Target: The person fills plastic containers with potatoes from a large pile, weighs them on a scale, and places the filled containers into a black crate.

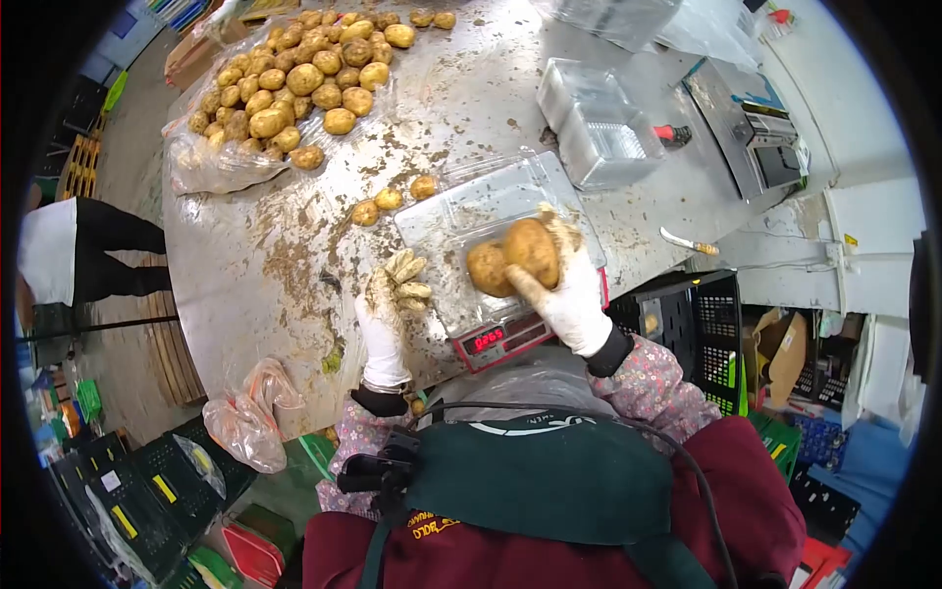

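Note:
My right hand (573, 302), in a dirty white glove, is wrapped round a large potato (531, 252) above a clear plastic clamshell box (449, 228). A second potato (488, 269) sits right beside it, at my thumb tip. The box lies across a scale (502, 342) with a red rim and lit red digits. To the left of the scale my left hand (387, 319), also gloved, hovers with nothing in it, its soiled fingers bent and apart. Several small potatoes (389, 198) lie by the box's far left edge.
A big heap of potatoes (294, 83) spreads over a plastic bag at the back left. Stacked clear trays (608, 133), a metal device (741, 128) and a knife (689, 241) are on the right. Dirt covers the metal table (221, 294). At far left stands another person (83, 250).

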Demonstrator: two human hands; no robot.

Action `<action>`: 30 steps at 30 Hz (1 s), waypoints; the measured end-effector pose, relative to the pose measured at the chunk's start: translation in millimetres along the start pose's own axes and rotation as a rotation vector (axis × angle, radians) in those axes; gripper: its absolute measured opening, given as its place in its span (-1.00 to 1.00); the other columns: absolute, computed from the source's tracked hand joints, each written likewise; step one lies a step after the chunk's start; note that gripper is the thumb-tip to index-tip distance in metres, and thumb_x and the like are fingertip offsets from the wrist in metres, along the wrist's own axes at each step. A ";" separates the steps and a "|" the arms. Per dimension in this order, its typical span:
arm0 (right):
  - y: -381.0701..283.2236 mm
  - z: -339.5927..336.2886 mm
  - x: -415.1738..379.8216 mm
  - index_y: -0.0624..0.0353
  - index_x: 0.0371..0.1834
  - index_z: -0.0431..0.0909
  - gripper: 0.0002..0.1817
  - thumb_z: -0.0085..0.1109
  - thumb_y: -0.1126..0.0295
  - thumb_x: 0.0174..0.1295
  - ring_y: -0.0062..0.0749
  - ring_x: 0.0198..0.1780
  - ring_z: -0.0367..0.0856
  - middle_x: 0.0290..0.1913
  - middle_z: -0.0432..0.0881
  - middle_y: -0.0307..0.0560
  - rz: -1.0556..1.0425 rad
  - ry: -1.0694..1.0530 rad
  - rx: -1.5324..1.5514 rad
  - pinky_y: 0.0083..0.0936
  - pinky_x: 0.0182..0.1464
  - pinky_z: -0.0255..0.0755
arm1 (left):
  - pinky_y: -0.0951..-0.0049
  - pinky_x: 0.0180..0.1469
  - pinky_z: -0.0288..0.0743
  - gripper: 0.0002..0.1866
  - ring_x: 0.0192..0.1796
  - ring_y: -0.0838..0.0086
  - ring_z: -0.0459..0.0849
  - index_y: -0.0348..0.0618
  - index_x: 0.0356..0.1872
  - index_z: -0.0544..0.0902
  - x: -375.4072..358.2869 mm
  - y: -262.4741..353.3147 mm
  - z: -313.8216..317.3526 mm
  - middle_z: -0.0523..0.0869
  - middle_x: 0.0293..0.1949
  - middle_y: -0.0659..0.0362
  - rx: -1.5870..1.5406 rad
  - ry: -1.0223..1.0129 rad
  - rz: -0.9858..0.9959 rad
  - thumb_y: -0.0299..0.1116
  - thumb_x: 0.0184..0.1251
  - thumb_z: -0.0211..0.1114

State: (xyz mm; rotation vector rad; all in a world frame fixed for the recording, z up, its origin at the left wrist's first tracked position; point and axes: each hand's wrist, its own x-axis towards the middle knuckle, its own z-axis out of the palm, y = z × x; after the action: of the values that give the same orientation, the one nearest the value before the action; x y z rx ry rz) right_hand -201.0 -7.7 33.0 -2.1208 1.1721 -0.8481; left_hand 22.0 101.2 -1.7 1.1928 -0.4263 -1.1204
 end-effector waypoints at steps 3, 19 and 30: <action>39.4 8.3 -13.2 0.17 0.37 0.35 -0.27 0.36 0.13 0.15 0.17 0.22 0.42 0.20 0.42 0.31 -0.049 0.057 -0.364 -0.09 0.23 0.38 | 0.57 -0.23 0.56 -0.47 -0.18 0.48 0.74 -0.33 0.19 0.55 13.1 -40.2 4.0 0.73 0.02 0.01 0.215 0.095 0.182 -0.05 0.62 -0.11; 105.1 -103.0 41.0 0.32 0.14 0.59 -0.54 0.03 0.14 0.45 -0.31 0.14 0.61 0.09 0.69 0.00 0.189 -0.068 0.217 -0.32 0.20 0.43 | 0.32 0.25 0.44 -0.35 0.12 0.33 0.66 -0.35 0.20 0.55 6.7 11.5 -81.3 0.70 0.07 -0.04 0.180 0.473 0.273 0.12 0.53 -0.02; 130.2 -80.0 -7.2 0.23 0.02 0.67 -0.68 0.23 0.25 0.33 -0.46 -0.26 0.71 -0.21 0.75 0.03 0.427 0.050 0.032 -0.51 -0.16 0.53 | 0.36 0.12 0.52 -0.30 0.02 0.29 0.67 -0.34 0.30 0.42 55.0 -13.0 6.3 0.66 0.10 -0.04 0.148 0.004 -0.212 0.15 0.48 0.06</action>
State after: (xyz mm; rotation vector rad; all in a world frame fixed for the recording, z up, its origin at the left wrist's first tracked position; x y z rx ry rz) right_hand -330.9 -74.4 -12.3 -1.7360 1.5510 -0.7164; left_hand 35.2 51.5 -25.9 1.3947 -0.3913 -1.2850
